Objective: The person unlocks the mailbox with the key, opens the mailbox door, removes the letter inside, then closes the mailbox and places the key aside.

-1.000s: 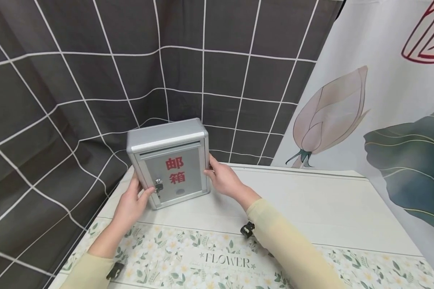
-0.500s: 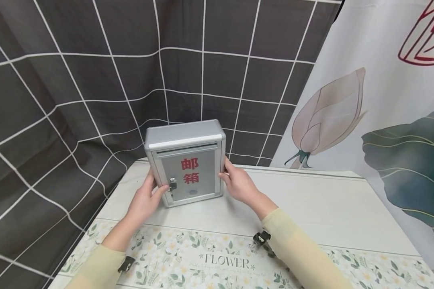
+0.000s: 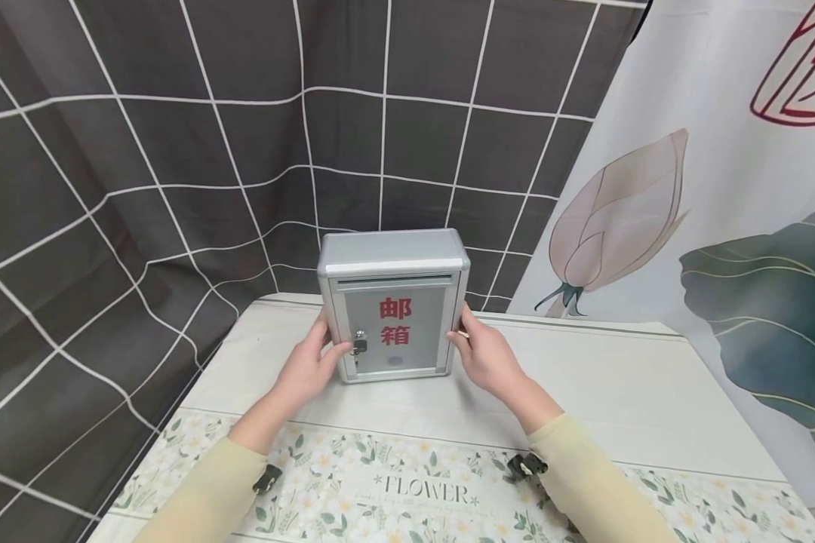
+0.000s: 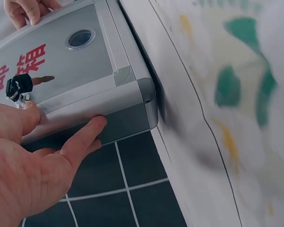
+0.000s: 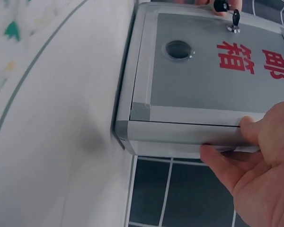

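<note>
A silver-grey metal mailbox (image 3: 421, 317) with red Chinese characters and a slot near its top stands upright, facing me. My left hand (image 3: 311, 363) grips its left side, the thumb on the front frame beside the lock. Keys (image 3: 358, 345) hang from that lock; in the left wrist view the black key head (image 4: 20, 86) sits just past the thumb. On the opposite side, my right hand (image 3: 490, 357) holds the box, thumb at the front edge and fingers along the side panel (image 5: 180, 147). A round window (image 5: 179, 49) shows low on the door.
The box is over a white tablecloth (image 3: 598, 377) with a floral band (image 3: 353, 467) lettered FLOWER along the front. Behind hangs a dark curtain (image 3: 421, 136) with white grid lines, close to the box. A white curtain with a lotus bud print (image 3: 611, 211) hangs at the right.
Both hands have carried the mailbox to the right along the table. It has also turned slightly, so its front now faces me more squarely.
</note>
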Motion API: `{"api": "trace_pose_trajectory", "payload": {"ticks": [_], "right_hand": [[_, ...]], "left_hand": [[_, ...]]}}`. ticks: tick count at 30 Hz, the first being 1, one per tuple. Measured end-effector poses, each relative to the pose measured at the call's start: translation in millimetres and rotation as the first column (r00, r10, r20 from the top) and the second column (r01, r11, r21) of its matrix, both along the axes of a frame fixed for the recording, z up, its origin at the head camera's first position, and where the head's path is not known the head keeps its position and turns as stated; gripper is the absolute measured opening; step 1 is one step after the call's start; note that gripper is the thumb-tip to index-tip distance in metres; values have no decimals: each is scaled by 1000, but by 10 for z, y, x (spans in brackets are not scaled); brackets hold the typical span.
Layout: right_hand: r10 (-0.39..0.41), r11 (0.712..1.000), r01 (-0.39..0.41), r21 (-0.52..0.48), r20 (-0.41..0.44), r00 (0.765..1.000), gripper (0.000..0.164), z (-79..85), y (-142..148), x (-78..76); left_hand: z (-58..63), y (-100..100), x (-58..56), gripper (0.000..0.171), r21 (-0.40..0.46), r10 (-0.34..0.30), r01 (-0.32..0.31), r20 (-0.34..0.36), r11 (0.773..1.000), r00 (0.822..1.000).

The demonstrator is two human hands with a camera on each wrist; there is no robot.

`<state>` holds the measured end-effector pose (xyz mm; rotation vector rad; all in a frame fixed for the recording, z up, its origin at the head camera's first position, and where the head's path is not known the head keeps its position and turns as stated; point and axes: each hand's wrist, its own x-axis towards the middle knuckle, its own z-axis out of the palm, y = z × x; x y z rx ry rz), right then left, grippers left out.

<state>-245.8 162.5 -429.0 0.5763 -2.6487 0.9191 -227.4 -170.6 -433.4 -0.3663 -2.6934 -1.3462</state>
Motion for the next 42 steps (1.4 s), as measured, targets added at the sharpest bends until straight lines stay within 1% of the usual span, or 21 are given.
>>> {"api": "trace_pose_trajectory", "payload": {"ticks": [3,8,11,15,19,22,29,33,36,39,42], "right_hand": [[-9,1000,9,-10,8,1000,66,-4,100,52],[-51,998,51,-25,12,999,56,7,302,152],[-75,997,75,-20,8,997,58,25,399,206],[-90,996,90,-13,7,996,64,35,480,271],[-112,994,113,-15,7,994,57,30,539,325],[-126,992,126,-21,11,992,54,17,587,345],[-148,989,148,-13,-1,989,59,-21,707,398],[-161,987,161,-17,-1,987,58,-14,770,422],[-171,985,171,-22,-1,985,54,-21,812,417],[-171,985,171,-22,-6,985,49,-24,842,417],[-170,985,170,-20,-13,985,49,-19,864,429]], "left_hand": [[-21,96,-40,87,14,-9,9,8,1000,1000],[-39,289,-105,87,36,-60,59,10,998,998],[-25,379,-132,89,42,-82,82,-1,996,997],[-3,463,-151,89,41,-102,103,-13,994,995],[5,536,-165,89,49,-125,126,-11,991,992],[-7,586,-178,88,49,-136,137,-16,989,991],[-40,693,-221,87,78,-177,180,-48,981,983],[-30,757,-241,87,92,-196,199,-37,976,980],[-25,799,-253,87,96,-207,209,-34,973,978],[-35,827,-264,87,99,-211,213,-30,972,977],[-49,845,-276,87,106,-217,218,-26,970,976]]}}
